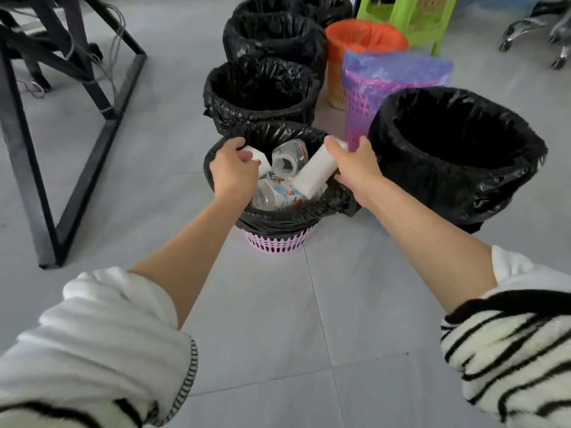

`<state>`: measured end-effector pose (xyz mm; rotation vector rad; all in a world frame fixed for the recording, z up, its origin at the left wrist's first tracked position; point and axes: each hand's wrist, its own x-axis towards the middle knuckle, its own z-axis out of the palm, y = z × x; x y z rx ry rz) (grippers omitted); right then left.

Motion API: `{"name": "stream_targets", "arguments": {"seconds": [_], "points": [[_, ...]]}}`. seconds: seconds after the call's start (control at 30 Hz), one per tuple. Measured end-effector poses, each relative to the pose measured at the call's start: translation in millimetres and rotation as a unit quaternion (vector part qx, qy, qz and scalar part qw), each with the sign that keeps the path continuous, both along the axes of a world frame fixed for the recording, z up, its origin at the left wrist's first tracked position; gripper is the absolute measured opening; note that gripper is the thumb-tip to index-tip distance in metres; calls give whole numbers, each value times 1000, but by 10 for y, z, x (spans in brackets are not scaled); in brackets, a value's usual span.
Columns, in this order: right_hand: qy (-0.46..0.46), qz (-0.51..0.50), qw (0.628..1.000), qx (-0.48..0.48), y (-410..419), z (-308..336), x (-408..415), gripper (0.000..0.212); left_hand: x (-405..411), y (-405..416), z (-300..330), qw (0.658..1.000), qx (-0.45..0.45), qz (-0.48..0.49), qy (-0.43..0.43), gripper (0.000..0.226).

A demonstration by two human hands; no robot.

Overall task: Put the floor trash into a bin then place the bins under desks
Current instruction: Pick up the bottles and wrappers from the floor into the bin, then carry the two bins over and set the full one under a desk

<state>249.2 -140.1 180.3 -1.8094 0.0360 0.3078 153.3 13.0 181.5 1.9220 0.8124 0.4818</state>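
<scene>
A pink lattice bin with a black liner stands on the floor in front of me. Inside lie clear plastic bottles and other trash. My left hand is over the bin's left rim, fingers closed around a small white piece. My right hand is at the right rim, gripping a long white tube that slants down into the bin.
Several black-lined bins stand behind, a large one at right. An orange-lined bin and a purple-lined pink bin sit between them. A black desk frame is at left, a green stool at the back, chair wheels at far right.
</scene>
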Motion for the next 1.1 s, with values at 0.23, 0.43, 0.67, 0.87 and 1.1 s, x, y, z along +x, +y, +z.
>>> {"name": "stream_targets", "arguments": {"seconds": [0.23, 0.43, 0.67, 0.87, 1.1], "points": [[138, 64, 987, -53, 21, 562, -234, 73, -101, 22, 435, 979, -71, -103, 161, 46], [240, 85, 958, -133, -122, 1361, -474, 34, -530, -156, 1064, 960, -74, -108, 249, 40], [319, 56, 935, -142, -509, 1544, -280, 45, -525, -423, 1397, 948, -108, -82, 288, 42], [371, 64, 912, -162, -975, 925, 200, 69, -182, -765, 832, 875, -290, 83, 378, 44], [428, -48, 891, -141, -1459, 387, 910, 73, 363, -1147, 153, 774, -506, 282, 257, 53]]}}
